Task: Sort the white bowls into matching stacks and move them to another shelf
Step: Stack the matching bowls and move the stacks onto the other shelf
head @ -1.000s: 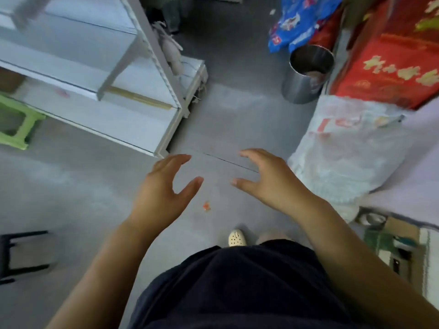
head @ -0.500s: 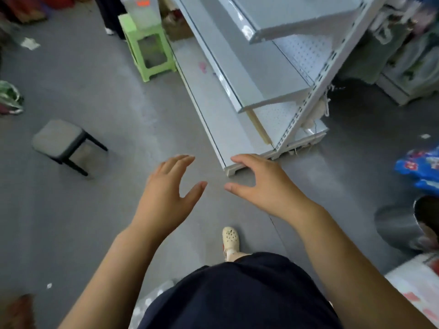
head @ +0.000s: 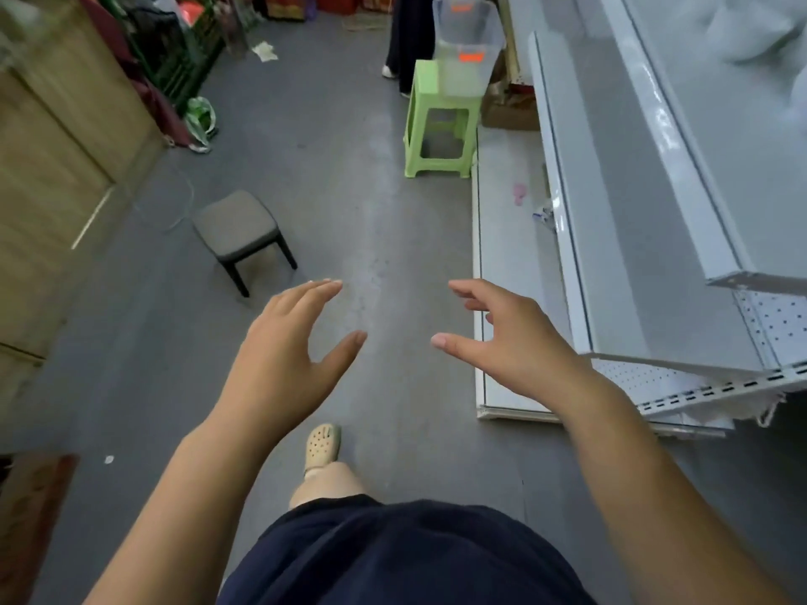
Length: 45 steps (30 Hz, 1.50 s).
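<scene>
We hold our left hand (head: 284, 364) and right hand (head: 515, 347) out, fingers spread, holding nothing. White metal shelf rack (head: 611, 255) just right of right fingers (head: 471, 289); blurred white shapes (head: 751, 32) well beyond.

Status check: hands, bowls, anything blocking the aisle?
Left hand open, empty; right hand same. Bowls not clearly visible. Grey stool ahead left, green stool beyond.

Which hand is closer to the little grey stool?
Left. The left hand hovers just below and right of the grey stool; the right hand is farther off, beside the white shelf.
</scene>
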Available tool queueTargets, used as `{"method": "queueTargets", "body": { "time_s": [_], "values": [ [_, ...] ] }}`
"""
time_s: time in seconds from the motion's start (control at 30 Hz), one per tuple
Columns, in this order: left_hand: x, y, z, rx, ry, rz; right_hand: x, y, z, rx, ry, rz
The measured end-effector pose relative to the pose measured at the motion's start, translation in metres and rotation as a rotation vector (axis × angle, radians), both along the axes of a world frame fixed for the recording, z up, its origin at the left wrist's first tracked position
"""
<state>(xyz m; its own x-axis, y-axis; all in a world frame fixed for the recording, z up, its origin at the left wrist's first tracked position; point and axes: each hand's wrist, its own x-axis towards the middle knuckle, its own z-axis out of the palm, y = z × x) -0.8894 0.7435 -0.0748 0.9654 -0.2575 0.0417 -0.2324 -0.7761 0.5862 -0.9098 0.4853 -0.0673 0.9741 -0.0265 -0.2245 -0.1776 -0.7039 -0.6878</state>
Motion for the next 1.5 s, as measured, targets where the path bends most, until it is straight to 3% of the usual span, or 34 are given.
{"method": "queueTargets", "body": {
  "time_s": [0.23,0.47,0.8,1.17,1.5],
  "values": [
    [0.139,0.034,0.024,0.028,0.013,-0.135,0.116,0.034,0.007,0.017,-0.04,-0.134],
    [0.263,0.007,0.035,0.103,-0.011,-0.445,0.172,0.045,0.017,0.074,-0.099,-0.399],
    [0.345,-0.166,0.038,-0.001,-0.069,-0.831,0.181,-0.065,0.033,0.01,-0.147,-0.816],
    [0.406,-0.362,0.068,-0.235,-0.12,-0.953,0.225,-0.227,0.068,-0.059,-0.258,-1.027],
    [0.469,-0.491,0.054,-0.245,0.001,-1.067,0.256,-0.297,0.062,-0.032,-0.29,-1.279]
  ]
}}
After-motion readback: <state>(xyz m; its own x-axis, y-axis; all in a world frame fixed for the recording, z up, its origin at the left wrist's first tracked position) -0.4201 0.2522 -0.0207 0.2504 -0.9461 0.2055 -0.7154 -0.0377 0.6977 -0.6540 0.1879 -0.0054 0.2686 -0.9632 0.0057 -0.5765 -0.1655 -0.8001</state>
